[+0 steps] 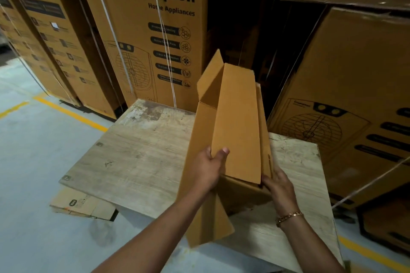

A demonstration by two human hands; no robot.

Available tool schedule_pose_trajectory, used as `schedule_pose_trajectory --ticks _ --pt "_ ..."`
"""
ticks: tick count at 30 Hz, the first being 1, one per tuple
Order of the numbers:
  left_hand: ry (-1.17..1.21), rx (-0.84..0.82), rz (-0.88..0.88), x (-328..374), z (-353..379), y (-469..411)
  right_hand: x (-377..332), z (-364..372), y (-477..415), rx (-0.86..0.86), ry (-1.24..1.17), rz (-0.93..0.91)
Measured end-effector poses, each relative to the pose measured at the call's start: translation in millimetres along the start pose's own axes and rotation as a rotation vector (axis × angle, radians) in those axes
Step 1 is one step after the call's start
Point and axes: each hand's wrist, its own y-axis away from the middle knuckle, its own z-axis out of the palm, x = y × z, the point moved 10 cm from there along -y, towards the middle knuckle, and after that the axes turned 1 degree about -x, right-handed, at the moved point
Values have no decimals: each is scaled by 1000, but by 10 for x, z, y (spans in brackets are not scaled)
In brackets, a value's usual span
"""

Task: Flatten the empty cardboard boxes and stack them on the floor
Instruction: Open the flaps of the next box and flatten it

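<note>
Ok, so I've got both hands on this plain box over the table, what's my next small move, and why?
Probably press its long sides together so the box collapses flat. It is open, not yet flat, with your left hand pinching its long flap and your right hand holding the near right edge. Flattened cardboard already lies on the floor.

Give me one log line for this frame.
phase: flattening | box: open, on table | left hand: grips flap | right hand: holds box edge
</note>
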Motion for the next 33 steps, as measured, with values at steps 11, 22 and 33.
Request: schedule_pose_trajectory --ticks 11,22,33 --pt "628 -11 -409 -1371 -545 207 -675 1063 338 -378 689 -404" --pt "625 301 -606 -2209 -1275 466 -222 1830 459 -575 977 -445" --pt "-486 290 -94 -1257 -1503 81 104 1244 -201 -284 1402 -94"
